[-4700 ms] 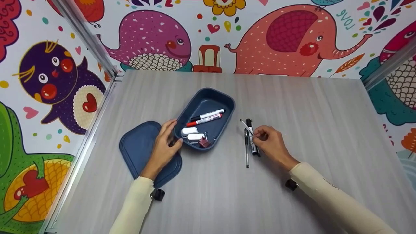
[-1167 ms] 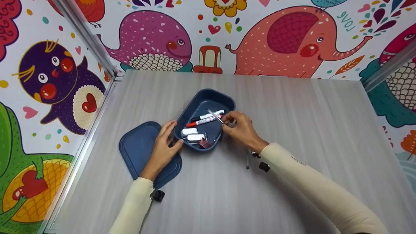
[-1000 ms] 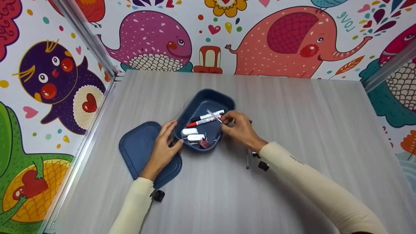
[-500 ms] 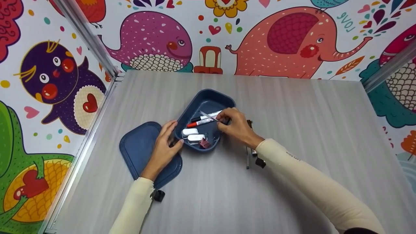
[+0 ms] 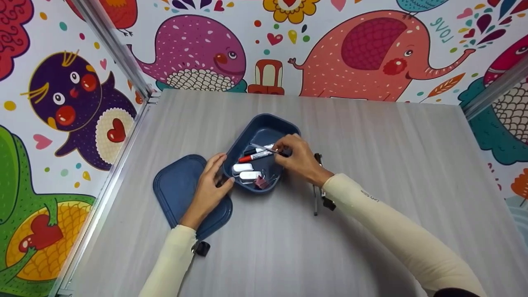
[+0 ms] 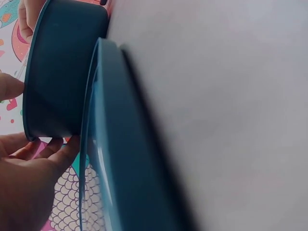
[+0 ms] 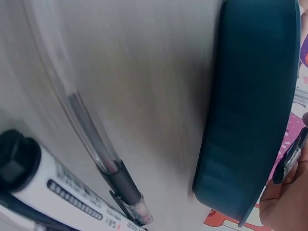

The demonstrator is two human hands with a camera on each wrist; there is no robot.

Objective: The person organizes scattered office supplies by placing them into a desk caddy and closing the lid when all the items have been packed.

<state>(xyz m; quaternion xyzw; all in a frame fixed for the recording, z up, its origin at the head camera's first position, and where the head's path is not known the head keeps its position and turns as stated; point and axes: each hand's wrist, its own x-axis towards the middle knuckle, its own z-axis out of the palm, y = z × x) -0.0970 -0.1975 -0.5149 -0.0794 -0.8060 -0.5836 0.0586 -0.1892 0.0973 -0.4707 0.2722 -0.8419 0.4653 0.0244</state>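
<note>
The right hand hovers over the right rim of the dark blue box, its thumb and fingertips pinched together on a slim clear pen. The pen's long axis runs from that grip leftward and slightly toward the far edge of the counter, so the free end pokes out over the middle of the box, crossing just above the black marker and the red marker that lie side by side inside. Whether the pen touches them cannot be told. The right hand alone carries it; the left hand is farther off, at the box's near left corner, thumb and fingers curled against the wall there, as the left wrist view shows. The pen looks thin, transparent and light, with a darker core. Also in the box, toward its near end, lie two white erasers and a maroon binder clip. The box's lid rests flat on the counter to the left, under the left hand. Just right of the box, by the right wrist, another clear pen and a black-capped white marker lie on the counter, their long axes running toward the near edge.
</note>
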